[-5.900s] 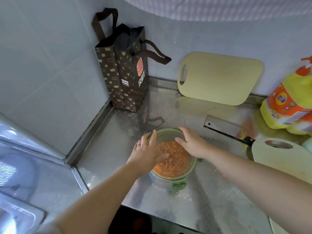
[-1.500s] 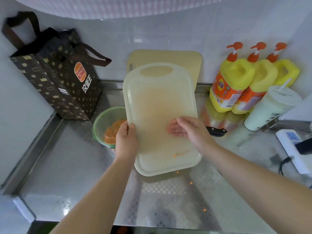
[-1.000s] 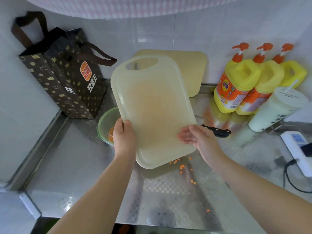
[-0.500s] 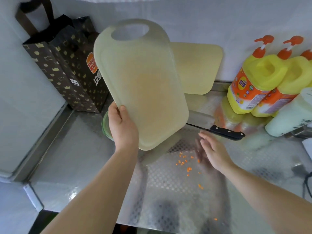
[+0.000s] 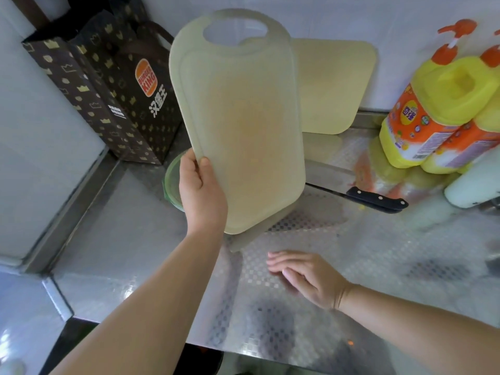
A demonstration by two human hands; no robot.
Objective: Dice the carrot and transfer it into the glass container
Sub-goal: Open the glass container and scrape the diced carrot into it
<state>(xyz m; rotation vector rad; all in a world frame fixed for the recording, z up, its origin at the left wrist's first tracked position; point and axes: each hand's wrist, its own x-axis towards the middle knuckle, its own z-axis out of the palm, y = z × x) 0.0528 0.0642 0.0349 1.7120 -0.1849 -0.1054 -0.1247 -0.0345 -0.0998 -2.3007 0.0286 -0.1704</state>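
— What has my left hand (image 5: 201, 196) got?
— Your left hand's grip is clamped on the lower left edge of the translucent cutting board (image 5: 243, 125), thumb on the face you see, fingers behind it. You hold the board up off the bench (image 5: 130, 253), nearly upright, handle hole at the top, with an orange stain down its middle.
— And my right hand (image 5: 305, 277)?
— Its grip is apart: fingers straight, palm down, low over the bench in front of the board, holding nothing. It is blurred, so I cannot tell whether it touches the steel.
— Where is the glass container (image 5: 171, 182)?
— Behind your left hand and the board. You see only an arc of its green rim, near the foot of the paper bag (image 5: 108, 90). Its contents are hidden. 1 orange carrot bit (image 5: 351, 342) lies near the bench's front edge.
— The knife (image 5: 376, 200)?
— Flat on the bench, black handle pointing right, blade partly behind the board. A 2nd cutting board (image 5: 335, 85) leans on the wall, and yellow bottles (image 5: 433, 109) stand at the right.
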